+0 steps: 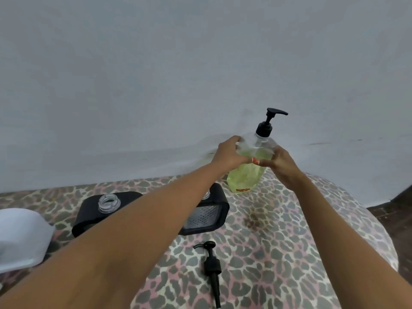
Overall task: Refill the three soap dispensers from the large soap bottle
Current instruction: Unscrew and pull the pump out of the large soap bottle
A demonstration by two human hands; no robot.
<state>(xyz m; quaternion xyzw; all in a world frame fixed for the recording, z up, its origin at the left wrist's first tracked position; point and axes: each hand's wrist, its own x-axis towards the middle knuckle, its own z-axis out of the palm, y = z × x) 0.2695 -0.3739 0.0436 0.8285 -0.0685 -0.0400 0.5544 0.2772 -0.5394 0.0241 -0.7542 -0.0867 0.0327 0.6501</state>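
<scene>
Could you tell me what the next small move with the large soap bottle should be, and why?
Probably unscrew the black pump cap. Both the left hand and right hand hold the large soap bottle upright with its pump on, so nothing can pour yet. The open dispenser neck in the black holder already waits uncapped.

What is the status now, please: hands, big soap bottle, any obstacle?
Left hand and right hand both grip large soap bottle, pump still on. Open dispenser neck waits in black holder. Loose pump on cloth, clear of path.
</scene>
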